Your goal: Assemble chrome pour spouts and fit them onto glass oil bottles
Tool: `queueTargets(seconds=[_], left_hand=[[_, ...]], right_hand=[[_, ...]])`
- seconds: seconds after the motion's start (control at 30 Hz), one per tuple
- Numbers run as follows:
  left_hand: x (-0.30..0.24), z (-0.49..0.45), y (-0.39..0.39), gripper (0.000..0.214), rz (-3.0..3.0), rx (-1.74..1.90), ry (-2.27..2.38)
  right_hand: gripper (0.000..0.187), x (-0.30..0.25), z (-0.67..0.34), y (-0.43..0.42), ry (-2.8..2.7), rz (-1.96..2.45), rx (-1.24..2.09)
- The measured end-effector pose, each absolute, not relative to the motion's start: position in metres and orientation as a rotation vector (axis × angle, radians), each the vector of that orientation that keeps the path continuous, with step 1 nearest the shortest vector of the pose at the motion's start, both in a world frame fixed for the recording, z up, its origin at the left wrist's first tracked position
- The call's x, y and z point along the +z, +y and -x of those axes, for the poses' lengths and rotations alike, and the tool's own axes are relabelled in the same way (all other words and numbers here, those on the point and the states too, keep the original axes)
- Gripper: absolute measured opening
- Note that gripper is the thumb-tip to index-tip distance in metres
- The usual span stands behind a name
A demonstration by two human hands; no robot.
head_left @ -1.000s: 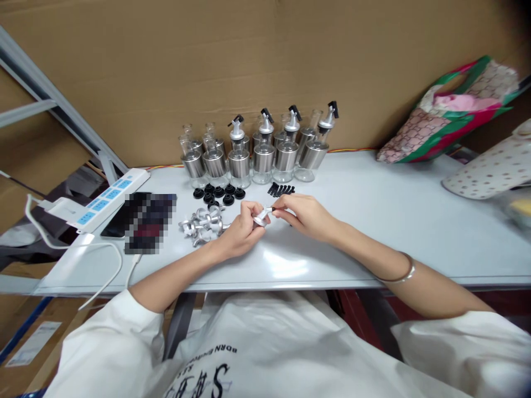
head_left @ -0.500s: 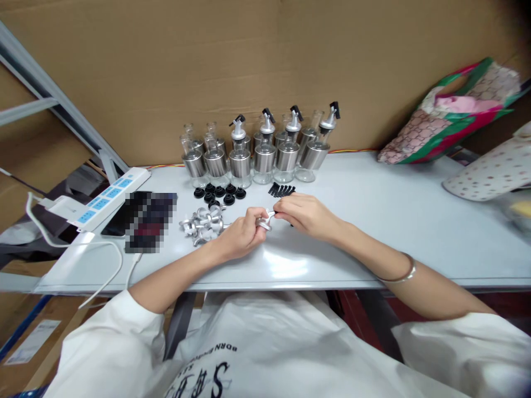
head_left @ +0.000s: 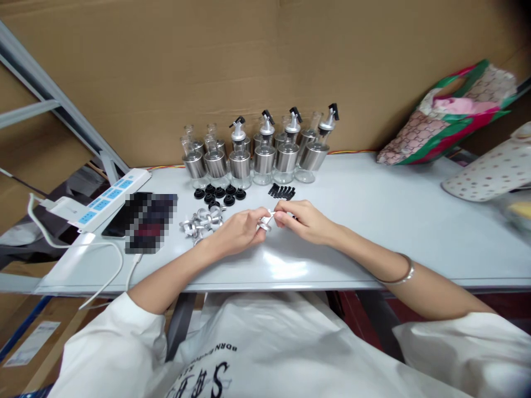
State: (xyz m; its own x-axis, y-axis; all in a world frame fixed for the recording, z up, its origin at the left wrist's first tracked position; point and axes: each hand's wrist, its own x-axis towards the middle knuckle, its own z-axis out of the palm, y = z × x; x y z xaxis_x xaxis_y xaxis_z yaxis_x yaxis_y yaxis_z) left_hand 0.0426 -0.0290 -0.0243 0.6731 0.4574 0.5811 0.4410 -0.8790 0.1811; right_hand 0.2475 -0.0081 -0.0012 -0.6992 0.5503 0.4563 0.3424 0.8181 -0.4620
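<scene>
My left hand [head_left: 238,232] pinches a silver pourer spout [head_left: 265,222] just above the grey table [head_left: 373,221]. My right hand [head_left: 305,221] meets it from the right, fingertips closed on the spout's tip, with a small black piece barely showing under its fingers. A heap of silver spouts [head_left: 202,223] lies just left of my left hand. Round black stoppers [head_left: 219,194] and a short row of black levers [head_left: 282,191] lie behind my hands. Glass-and-steel bottles [head_left: 257,155] stand in rows at the back, some fitted with spouts.
A white power strip [head_left: 102,200] and a phone [head_left: 124,218] with a white cable lie at the table's left. A patterned bag [head_left: 452,110] and a spotted cloth item [head_left: 489,168] sit at the right. Cardboard forms the back wall.
My hands have shifted slightly right and pressed closer together round the spout. Nothing else on the table has moved.
</scene>
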Motion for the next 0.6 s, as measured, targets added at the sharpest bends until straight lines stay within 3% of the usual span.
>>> queueTargets(seconds=[0.2, 0.43, 0.6], left_hand=[[-0.013, -0.038, -0.026, 0.024, -2.940, 0.781, 0.836], [0.010, -0.016, -0.010, 0.021, -2.707, 0.601, 1.915], [0.010, -0.003, 0.000, 0.020, -2.584, 0.353, 2.122]], right_hand=[[0.029, -0.002, -0.243, -0.015, -2.366, 0.678, 0.437], [0.019, 0.004, -0.247, -0.012, -2.194, 0.727, 0.404], [0.017, 0.004, -0.248, -0.010, -2.176, 0.748, 0.395]])
